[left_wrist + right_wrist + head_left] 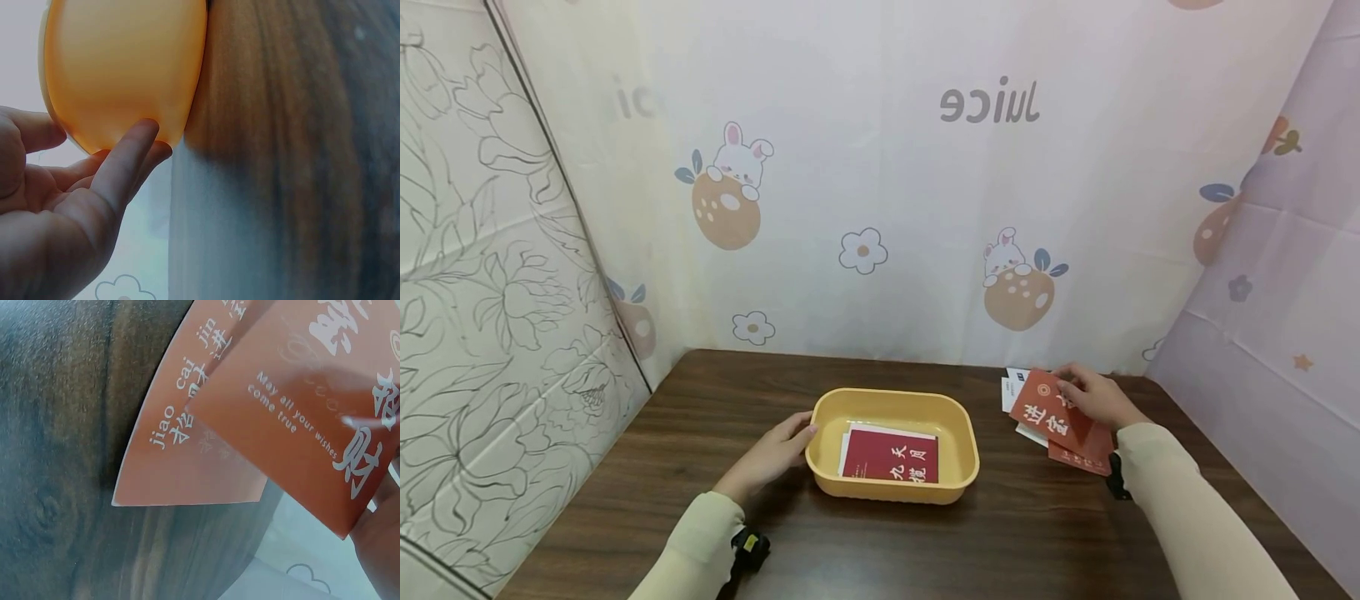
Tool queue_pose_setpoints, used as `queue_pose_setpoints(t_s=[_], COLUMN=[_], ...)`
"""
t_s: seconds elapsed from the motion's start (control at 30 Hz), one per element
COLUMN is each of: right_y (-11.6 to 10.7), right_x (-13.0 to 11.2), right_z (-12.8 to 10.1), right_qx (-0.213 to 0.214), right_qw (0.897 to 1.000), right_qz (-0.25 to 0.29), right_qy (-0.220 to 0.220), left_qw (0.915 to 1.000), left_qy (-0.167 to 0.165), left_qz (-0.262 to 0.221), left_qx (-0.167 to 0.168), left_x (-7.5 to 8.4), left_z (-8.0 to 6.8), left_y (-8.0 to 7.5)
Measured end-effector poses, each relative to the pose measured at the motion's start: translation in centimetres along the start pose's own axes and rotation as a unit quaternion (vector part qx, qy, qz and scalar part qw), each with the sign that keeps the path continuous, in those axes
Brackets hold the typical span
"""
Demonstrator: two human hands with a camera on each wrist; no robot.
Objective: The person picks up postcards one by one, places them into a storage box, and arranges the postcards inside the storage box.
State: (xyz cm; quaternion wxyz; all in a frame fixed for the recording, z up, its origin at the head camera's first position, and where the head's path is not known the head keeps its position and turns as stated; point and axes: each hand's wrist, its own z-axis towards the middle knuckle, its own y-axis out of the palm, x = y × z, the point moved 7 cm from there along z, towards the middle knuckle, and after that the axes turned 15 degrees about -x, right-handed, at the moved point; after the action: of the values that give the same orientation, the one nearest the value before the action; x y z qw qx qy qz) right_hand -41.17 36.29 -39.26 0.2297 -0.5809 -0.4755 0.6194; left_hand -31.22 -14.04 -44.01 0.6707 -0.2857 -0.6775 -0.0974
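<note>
While resting a straight-fingered left hand [772, 454] against the yellow basin [891, 490], pinches a red greeting card [1037, 403] with right hand [1099, 398], right of the basin.

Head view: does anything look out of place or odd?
The "Juice" lettering on the backdrop looks odd: it runs backwards, mirrored. The cards at the right hand overlap askew, at differing angles. Nothing looks spilled.

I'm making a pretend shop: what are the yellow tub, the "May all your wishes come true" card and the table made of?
Tub: probably plastic; its wall is smooth and softly shiny.
Card: probably printed paper or thin card; it looks thin, with a slight sheen.
Table: brown, streaky grain and a faint shine suggest wood, maybe just a wood-look top.
</note>
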Motion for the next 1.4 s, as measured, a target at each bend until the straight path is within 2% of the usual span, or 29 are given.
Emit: queue_pose_setpoints(t_s=[0.2, 0.6, 0.8, 1.1, 1.4], right_y=[-0.2, -0.7, -0.9, -1.7, -1.7], right_x=[-0.5, -2.4, -3.5, -5.5, -7.4], right_z=[0.1, 0.1, -0.1, -0.4, -0.1], right_qx=[0.003, 0.013, -0.014, -0.021, -0.009], right_qw=[1.0, 0.999, 0.998, 0.992, 0.994], right_qz=[0.008, 0.018, 0.065, 0.113, 0.073], right_qy=[-0.006, -0.048, -0.024, -0.051, -0.077], left_qw=[1.0, 1.0, 1.0, 1.0, 1.0], left_qy=[0.003, 0.001, 0.0, 0.001, -0.001], left_qz=[-0.004, -0.003, -0.003, -0.005, 0.001], left_qx=[0.0, 0.002, 0.001, 0.001, 0.003], left_x=[0.0, 0.3, 0.3, 0.5, 0.5], left_z=[0.1, -0.1, -0.1, 0.0, 0.0], left_y=[0.1, 0.1, 0.1, 0.1, 0.1])
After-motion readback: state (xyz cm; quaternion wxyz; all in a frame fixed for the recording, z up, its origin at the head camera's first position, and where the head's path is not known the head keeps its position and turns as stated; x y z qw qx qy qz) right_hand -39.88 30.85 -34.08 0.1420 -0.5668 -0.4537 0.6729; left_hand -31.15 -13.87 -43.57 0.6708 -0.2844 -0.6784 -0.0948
